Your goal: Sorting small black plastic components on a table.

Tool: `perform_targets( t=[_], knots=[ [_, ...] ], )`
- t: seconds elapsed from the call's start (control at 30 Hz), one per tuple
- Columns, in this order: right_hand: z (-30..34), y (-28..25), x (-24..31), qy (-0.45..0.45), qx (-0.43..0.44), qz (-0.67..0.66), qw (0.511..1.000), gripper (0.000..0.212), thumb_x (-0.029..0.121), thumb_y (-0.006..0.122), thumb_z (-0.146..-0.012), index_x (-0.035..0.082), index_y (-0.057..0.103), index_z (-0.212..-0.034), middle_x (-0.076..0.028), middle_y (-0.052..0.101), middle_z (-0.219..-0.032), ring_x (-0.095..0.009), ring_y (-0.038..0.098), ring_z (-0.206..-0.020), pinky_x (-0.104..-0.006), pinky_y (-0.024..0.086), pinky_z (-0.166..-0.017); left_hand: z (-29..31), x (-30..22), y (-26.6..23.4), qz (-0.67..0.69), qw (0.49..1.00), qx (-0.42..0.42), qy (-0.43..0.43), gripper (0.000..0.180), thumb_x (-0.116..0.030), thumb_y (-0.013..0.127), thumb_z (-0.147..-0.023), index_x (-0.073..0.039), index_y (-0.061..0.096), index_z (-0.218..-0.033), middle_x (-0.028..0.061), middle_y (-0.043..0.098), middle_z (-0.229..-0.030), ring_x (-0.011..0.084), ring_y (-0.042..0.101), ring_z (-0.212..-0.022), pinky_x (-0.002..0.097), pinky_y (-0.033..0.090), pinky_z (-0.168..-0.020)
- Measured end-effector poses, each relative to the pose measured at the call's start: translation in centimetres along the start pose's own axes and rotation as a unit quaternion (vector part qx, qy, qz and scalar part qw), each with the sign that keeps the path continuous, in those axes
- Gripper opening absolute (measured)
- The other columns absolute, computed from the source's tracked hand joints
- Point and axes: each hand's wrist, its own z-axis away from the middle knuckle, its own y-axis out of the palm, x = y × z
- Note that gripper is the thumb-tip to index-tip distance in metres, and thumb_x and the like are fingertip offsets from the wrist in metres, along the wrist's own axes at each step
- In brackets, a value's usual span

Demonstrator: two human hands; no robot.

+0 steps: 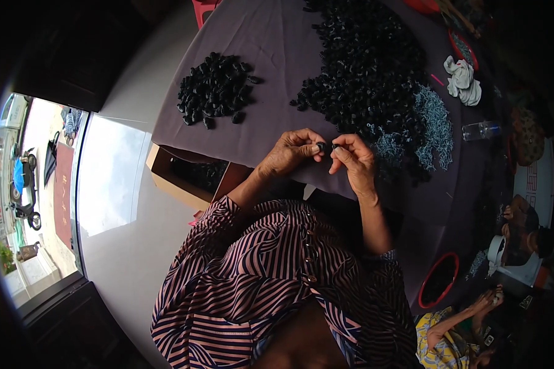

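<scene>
Over the near edge of the cloth-covered table, my two hands are close together with the fingertips facing. My left hand pinches a small black ribbed plastic piece between thumb and fingers. A tiny dark piece shows at the pinched fingertips of my right hand; its exact kind is too small to tell. Beyond them spreads a large heap of black ribbed plastic pieces. Small blue-grey screw-like parts lie along its right side. To the left is a smaller pile of black pieces.
A cardboard box with dark pieces inside stands below the table's left edge. Crumpled white cloth, a clear bottle and a red-rimmed basket are to the right. Another person's hands work at lower right.
</scene>
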Motion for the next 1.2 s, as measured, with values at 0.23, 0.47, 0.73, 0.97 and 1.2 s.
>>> perform_targets(
  t=[0.23, 0.47, 0.73, 0.97, 1.2],
  knots=[
    [0.09, 0.09, -0.09, 0.008, 0.000, -0.031, 0.999, 0.011, 0.005, 0.048, -0.073, 0.000, 0.048, -0.083, -0.006, 0.052, -0.067, -0.009, 0.050, -0.048, -0.0193, 0.043, -0.048, 0.08, -0.28, 0.26, 0.074, 0.997, 0.018, 0.003, 0.009, -0.005, 0.050, -0.074, 0.002, 0.051, -0.081, 0.0059, 0.053, -0.073, 0.0105, 0.051, -0.064, 0.0202, 0.042, -0.062],
    [0.17, -0.03, -0.19, 0.015, -0.005, -0.033, 0.999, 0.011, 0.005, 0.048, -0.074, 0.000, 0.048, -0.083, -0.005, 0.052, -0.066, -0.009, 0.049, -0.048, -0.0181, 0.042, -0.048, 0.01, -0.02, -0.17, 0.102, 0.995, 0.016, -0.007, 0.010, -0.006, 0.051, -0.073, 0.001, 0.050, -0.080, 0.0057, 0.052, -0.073, 0.0106, 0.051, -0.063, 0.0203, 0.042, -0.061],
    [0.11, -0.13, -0.41, 0.031, 0.008, -0.026, 0.999, 0.011, 0.008, 0.049, -0.075, 0.000, 0.048, -0.083, -0.004, 0.051, -0.066, -0.008, 0.048, -0.048, -0.0177, 0.040, -0.050, -0.04, 0.06, 0.06, -0.002, 1.000, 0.006, 0.006, 0.011, -0.003, 0.052, -0.072, 0.001, 0.050, -0.082, 0.0048, 0.053, -0.074, 0.0102, 0.051, -0.066, 0.0202, 0.043, -0.063],
    [0.17, -0.04, -0.23, 0.021, 0.006, -0.027, 0.999, 0.011, 0.007, 0.049, -0.074, 0.000, 0.047, -0.083, -0.004, 0.051, -0.066, -0.008, 0.049, -0.049, -0.0182, 0.041, -0.053, 0.03, -0.11, 0.39, 0.001, 1.000, 0.011, 0.015, 0.010, -0.002, 0.052, -0.072, 0.001, 0.050, -0.081, 0.0051, 0.054, -0.076, 0.0099, 0.051, -0.067, 0.0205, 0.043, -0.064],
    [0.08, -0.53, -0.73, 0.012, 0.018, -0.022, 1.000, 0.013, 0.005, 0.048, -0.074, -0.001, 0.047, -0.085, -0.006, 0.051, -0.071, -0.008, 0.048, -0.054, -0.0214, 0.045, -0.050, -0.06, -0.29, 0.47, -0.035, 0.999, 0.009, 0.003, 0.011, -0.004, 0.053, -0.072, 0.002, 0.050, -0.080, 0.0049, 0.054, -0.074, 0.0096, 0.050, -0.065, 0.0199, 0.042, -0.062]
  ],
)
